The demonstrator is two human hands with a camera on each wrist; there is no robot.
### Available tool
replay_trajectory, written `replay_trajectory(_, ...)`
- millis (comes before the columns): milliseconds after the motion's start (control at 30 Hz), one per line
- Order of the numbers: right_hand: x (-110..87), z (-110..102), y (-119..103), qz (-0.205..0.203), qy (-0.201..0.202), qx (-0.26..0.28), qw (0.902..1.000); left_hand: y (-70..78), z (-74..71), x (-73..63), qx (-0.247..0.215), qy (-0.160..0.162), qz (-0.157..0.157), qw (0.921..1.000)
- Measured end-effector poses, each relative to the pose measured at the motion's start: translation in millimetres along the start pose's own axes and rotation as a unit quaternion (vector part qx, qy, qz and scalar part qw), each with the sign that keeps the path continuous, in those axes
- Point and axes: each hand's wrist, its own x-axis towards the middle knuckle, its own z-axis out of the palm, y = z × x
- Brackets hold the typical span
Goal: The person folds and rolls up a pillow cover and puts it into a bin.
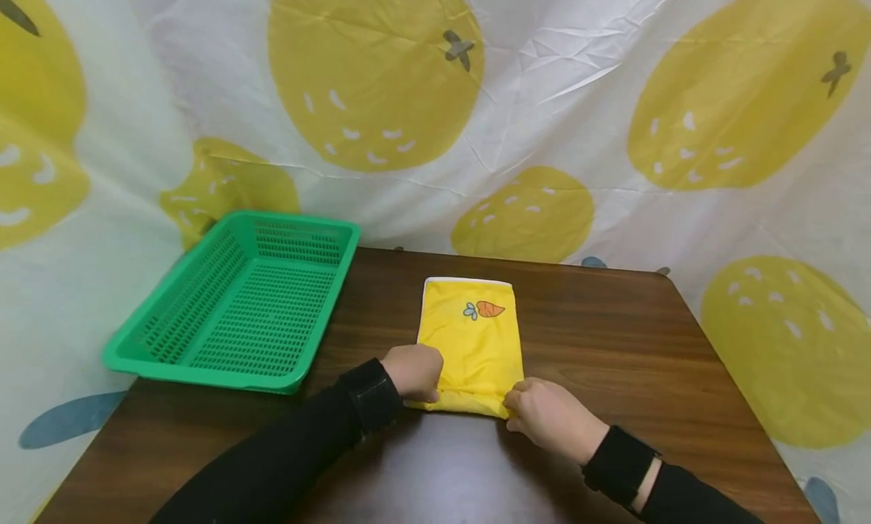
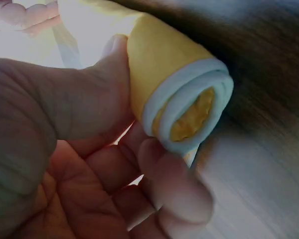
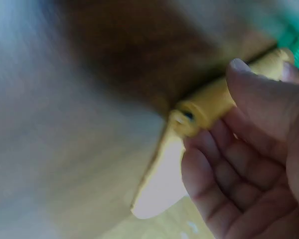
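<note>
A yellow cloth (image 1: 469,342) with white edging and a carrot print (image 1: 490,309) lies on the table, its near end turned into a roll (image 1: 469,403). My left hand (image 1: 413,369) grips the left end of that roll. In the left wrist view, the thumb presses on the rolled cloth (image 2: 167,55), fingers curl beneath, and white-edged layers (image 2: 189,107) spiral at the open end. At the roll's right end, my right hand (image 1: 547,414) pinches it; the right wrist view has the thumb over the roll (image 3: 209,102) and fingers curled under, with a flat part running out beyond.
To the left stands a green perforated basket (image 1: 252,320), no contents visible inside. The dark wooden table (image 1: 599,335) meets a fruit-print curtain (image 1: 381,206) along its back and sides. Black bands (image 1: 370,399) circle both wrists.
</note>
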Motion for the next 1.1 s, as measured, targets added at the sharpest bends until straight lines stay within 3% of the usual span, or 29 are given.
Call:
replay_trajectory(100, 2.4, 3.9, 0.3, 0.014, 0.000, 0.005, 0.9999, -1.7, -2.3, -0.2, -0.024, -0.002, -0.004, 0.9997)
replay_trajectory(167, 5.5, 4.7, 1.8, 0.016, -0.003, 0.004, 0.9999, 1.1, -3.8, -5.1, -0.032, 0.020, -0.010, 0.9992)
replay_trajectory(267, 12.1, 2.9, 5.1, 0.013, -0.023, 0.005, 0.9996, 4.4, 2.4, -14.1, 0.001, 0.087, 0.009, 0.9962)
replay_trajectory(400, 26.1, -4.5, 9.4, 0.028, -0.077, 0.025, 0.9963, 16.0, 15.1, -33.0, 0.097, 0.184, 0.041, 0.9772)
replay_trajectory(500, 40.6, -12.2, 11.0, 0.060, -0.128, 0.045, 0.9889, 26.6, 23.2, -45.3, 0.157, 0.218, 0.049, 0.9621)
replay_trajectory(700, 72.6, -23.7, 14.8, 0.140, -0.242, 0.066, 0.9579, 35.3, 31.9, -60.8, 0.229, 0.219, 0.058, 0.9466)
replay_trajectory(867, 90.6, -27.4, 21.4, 0.212, -0.310, 0.066, 0.9245, 34.1, 34.3, -64.0, 0.239, 0.227, 0.072, 0.9412)
replay_trajectory(967, 95.7, -27.3, 25.8, 0.227, -0.328, 0.052, 0.9155, 33.7, 34.7, -63.1, 0.238, 0.228, 0.071, 0.9414)
replay_trajectory(1100, 98.1, -26.7, 29.0, 0.230, -0.332, 0.054, 0.9131, 33.1, 34.3, -59.7, 0.244, 0.223, 0.064, 0.9415)
